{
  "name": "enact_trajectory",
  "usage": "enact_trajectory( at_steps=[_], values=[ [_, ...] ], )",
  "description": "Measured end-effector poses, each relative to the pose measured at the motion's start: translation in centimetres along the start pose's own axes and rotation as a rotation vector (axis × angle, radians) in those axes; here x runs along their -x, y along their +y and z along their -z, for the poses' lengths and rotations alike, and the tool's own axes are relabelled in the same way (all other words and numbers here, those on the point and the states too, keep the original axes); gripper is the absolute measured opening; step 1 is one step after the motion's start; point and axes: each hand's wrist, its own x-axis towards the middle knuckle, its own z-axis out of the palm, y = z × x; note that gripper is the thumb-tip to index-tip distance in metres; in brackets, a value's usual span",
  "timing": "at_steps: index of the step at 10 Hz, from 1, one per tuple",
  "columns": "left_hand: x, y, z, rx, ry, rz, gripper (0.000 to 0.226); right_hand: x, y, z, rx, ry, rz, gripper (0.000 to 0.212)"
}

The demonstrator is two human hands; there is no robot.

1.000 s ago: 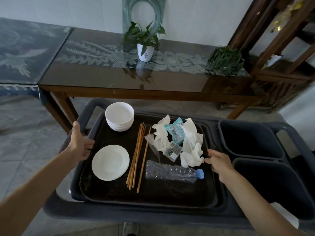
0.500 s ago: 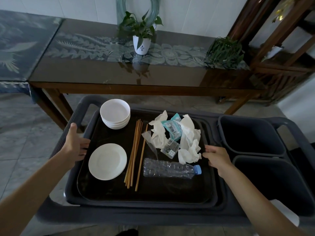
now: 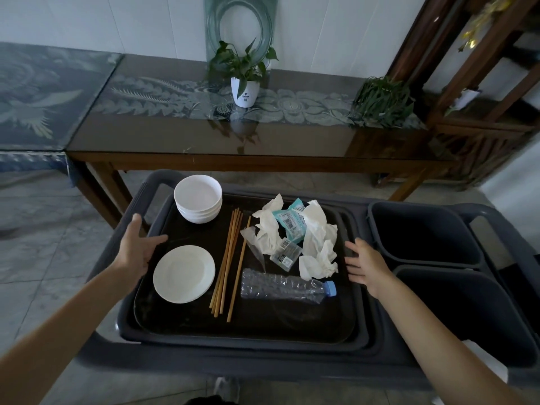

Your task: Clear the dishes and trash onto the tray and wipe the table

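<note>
Beyond the cart [image 3: 263, 366] stands a glass-topped bench [image 3: 204, 135] with a plant [image 3: 244, 74]. Left hand [image 3: 137, 248] and right hand [image 3: 363, 266] flank the tray [image 3: 263, 328], fingers spread, gripping nothing. Between them lie the plate [image 3: 184, 273], bowls [image 3: 198, 198], chopsticks [image 3: 228, 264], tissues [image 3: 317, 238], wrappers [image 3: 289, 222] and bottle [image 3: 286, 286].

Tray [image 3: 248, 331]: on the cart [image 3: 263, 366], in front of the table [image 3: 204, 141].
Bowls [image 3: 198, 198]: stacked, tray's far left corner.
Plate [image 3: 184, 274]: in front of the bowls.
Chopsticks [image 3: 226, 261]: right of the plate, lying front to back.
Napkins [image 3: 317, 244]: far right, with wrappers [image 3: 289, 223] among them.
Bottle [image 3: 287, 285]: on its side in front of the napkins.
Bins [image 3: 423, 235]: right of the tray, one behind the other.
Pot plant [image 3: 245, 80]: on the table, at its back.
</note>
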Motion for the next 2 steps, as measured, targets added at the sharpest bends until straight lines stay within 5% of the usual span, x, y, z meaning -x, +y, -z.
enact_trajectory(
  at_steps=[2],
  values=[
    [-0.62,-1.76,-0.60,-0.276,-0.032,-0.132,0.131,0.28,0.39,-0.21,0.083,0.042,0.077,0.053]
  ],
)
